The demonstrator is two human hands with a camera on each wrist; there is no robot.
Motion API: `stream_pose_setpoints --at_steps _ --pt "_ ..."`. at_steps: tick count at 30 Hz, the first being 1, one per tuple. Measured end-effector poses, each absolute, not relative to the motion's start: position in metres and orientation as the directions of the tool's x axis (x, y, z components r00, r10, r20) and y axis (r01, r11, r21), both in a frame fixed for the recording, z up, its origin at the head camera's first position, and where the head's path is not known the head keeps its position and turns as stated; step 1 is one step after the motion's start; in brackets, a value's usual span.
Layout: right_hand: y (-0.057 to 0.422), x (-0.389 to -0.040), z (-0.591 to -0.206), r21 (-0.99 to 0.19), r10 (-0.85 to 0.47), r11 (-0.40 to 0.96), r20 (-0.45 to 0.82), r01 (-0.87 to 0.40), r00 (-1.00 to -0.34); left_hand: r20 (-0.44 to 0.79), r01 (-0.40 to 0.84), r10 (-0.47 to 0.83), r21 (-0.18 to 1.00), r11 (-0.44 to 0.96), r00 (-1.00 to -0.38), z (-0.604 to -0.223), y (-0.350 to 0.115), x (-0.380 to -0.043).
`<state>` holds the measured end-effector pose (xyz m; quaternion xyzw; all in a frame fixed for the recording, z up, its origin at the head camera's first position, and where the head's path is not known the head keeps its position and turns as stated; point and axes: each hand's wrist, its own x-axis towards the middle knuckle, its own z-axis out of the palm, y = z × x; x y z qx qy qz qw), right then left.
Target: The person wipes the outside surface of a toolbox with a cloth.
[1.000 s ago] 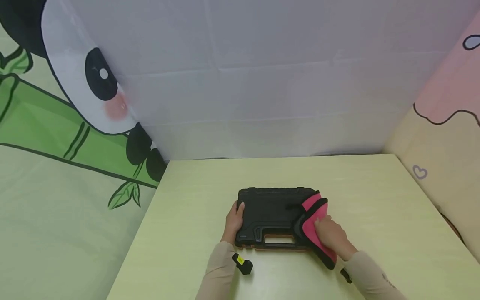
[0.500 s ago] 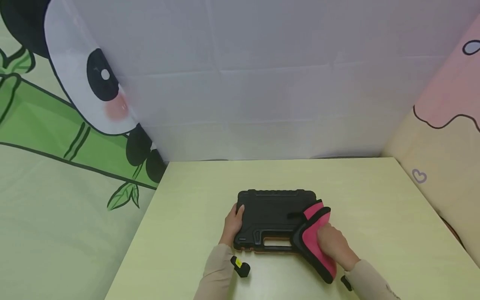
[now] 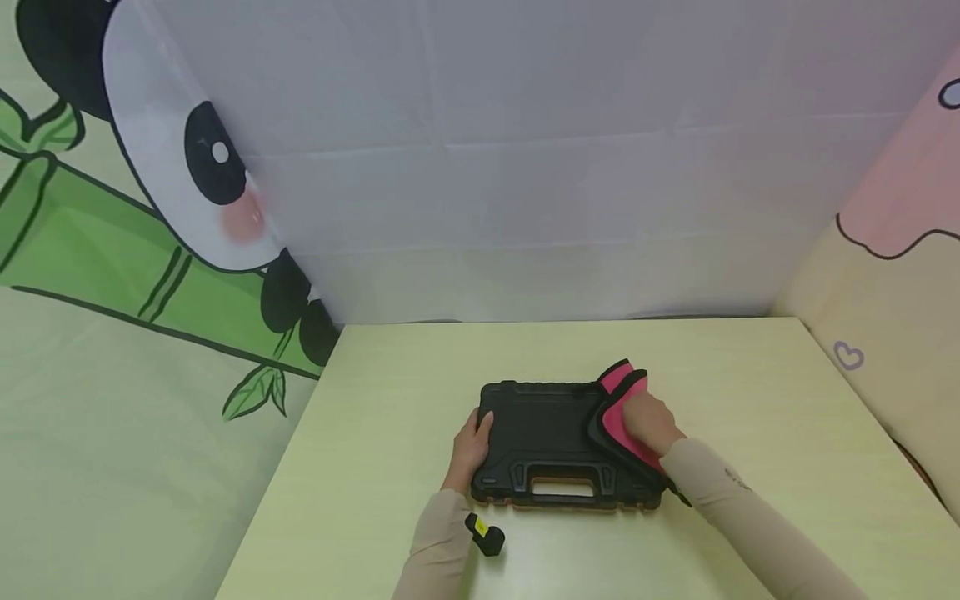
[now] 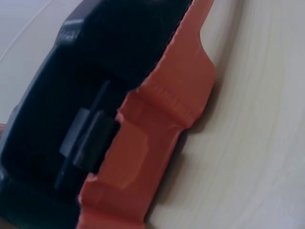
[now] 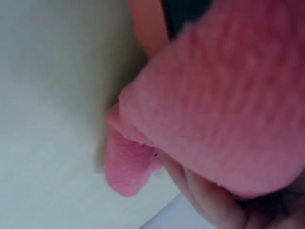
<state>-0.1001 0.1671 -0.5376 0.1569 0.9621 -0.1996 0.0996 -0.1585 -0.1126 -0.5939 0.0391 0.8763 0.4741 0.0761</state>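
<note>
A black plastic tool case (image 3: 540, 425) with an orange lower half (image 4: 167, 81) lies flat on the table, its handle side facing me. My left hand (image 3: 470, 450) holds the case by its left edge, thumb on the lid. Bunched in my right hand (image 3: 651, 423) is a pink cloth (image 3: 618, 408) with black edging. That cloth lies over the right end of the lid and its far right corner. In the right wrist view, curled fingers (image 5: 205, 195) grip the fuzzy pink cloth, and part of it hangs past the case's side.
The pale wooden table (image 3: 390, 383) extends around the case on all sides. Behind it hangs a pale fabric wall (image 3: 525, 208), with a printed panda and bamboo at left. A pink and cream panel (image 3: 885, 292) borders the right side.
The right hand and cloth first slid slightly toward me, then moved away to the case's far right corner, uncovering the near right corner. The left hand keeps its hold; the case stays about in place.
</note>
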Motion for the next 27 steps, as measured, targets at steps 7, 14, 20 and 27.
stream_pose_setpoints --at_steps 7,14,20,27 --pt "0.176 -0.124 -0.544 -0.368 0.31 0.859 -0.179 0.356 -0.934 -0.091 -0.003 0.136 0.842 0.54 -0.987 -0.593 -0.111 -0.158" --pt "0.18 -0.113 -0.545 -0.309 0.216 0.92 -0.117 0.242 -0.969 -0.109 -0.04 0.107 0.861 0.506 -0.988 -0.593 -0.109 -0.157" --pt "0.181 -0.089 -0.55 -0.341 0.197 0.915 -0.096 0.218 -0.976 -0.114 -0.047 0.101 0.857 0.513 -0.988 -0.592 -0.105 -0.159" --pt "0.175 -0.05 -0.548 -0.318 0.167 0.93 -0.08 0.184 -0.983 -0.131 -0.078 0.072 0.861 0.503 -0.989 -0.591 -0.101 -0.161"
